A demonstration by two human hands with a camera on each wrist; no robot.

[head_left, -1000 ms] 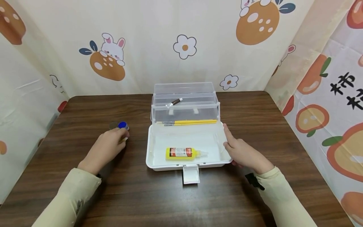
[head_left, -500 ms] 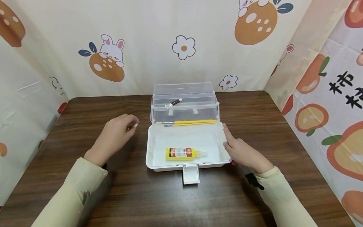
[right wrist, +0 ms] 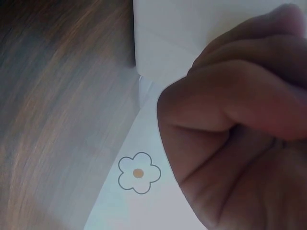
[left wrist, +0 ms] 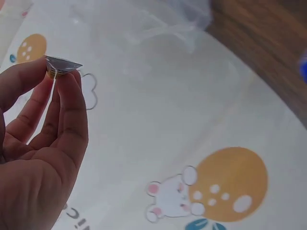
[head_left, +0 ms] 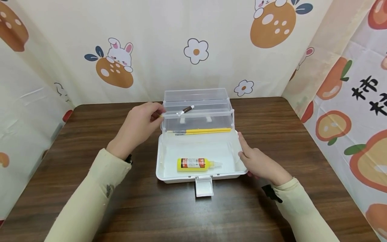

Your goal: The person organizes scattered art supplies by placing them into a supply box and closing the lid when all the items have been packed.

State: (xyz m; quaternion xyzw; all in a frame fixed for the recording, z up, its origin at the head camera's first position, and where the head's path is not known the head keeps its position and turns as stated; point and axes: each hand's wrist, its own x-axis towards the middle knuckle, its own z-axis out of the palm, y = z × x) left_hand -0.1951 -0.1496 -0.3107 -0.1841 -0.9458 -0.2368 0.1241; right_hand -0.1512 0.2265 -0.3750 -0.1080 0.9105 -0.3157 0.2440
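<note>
My left hand [head_left: 142, 124] pinches a small paint tube [left wrist: 61, 67] between thumb and fingertips, at the left end of the clear upper tray [head_left: 205, 115]. The tube's flat silver end and a bit of yellow show in the left wrist view. A dark brown paint tube [head_left: 186, 109] lies in that tray. With the thumb at the rim and other fingers curled low, my right hand [head_left: 260, 163] holds the right side of the opened white storage box [head_left: 199, 148]. Inside the box lies a yellow glue-like bottle [head_left: 192, 164] with a clear nozzle.
Two yellow-handled paintbrushes [head_left: 208, 130] lie in the lower clear tray. The box's white latch [head_left: 204, 187] hangs down in front. A blue object [left wrist: 304, 69] shows at the left wrist view's edge. Patterned cloth [head_left: 166, 74] hangs behind the wooden table [head_left: 260, 117].
My left hand has lifted the small tube from beside the blue-capped jar and carried it right and away, to the upper tray. The right hand has stayed at the box.
</note>
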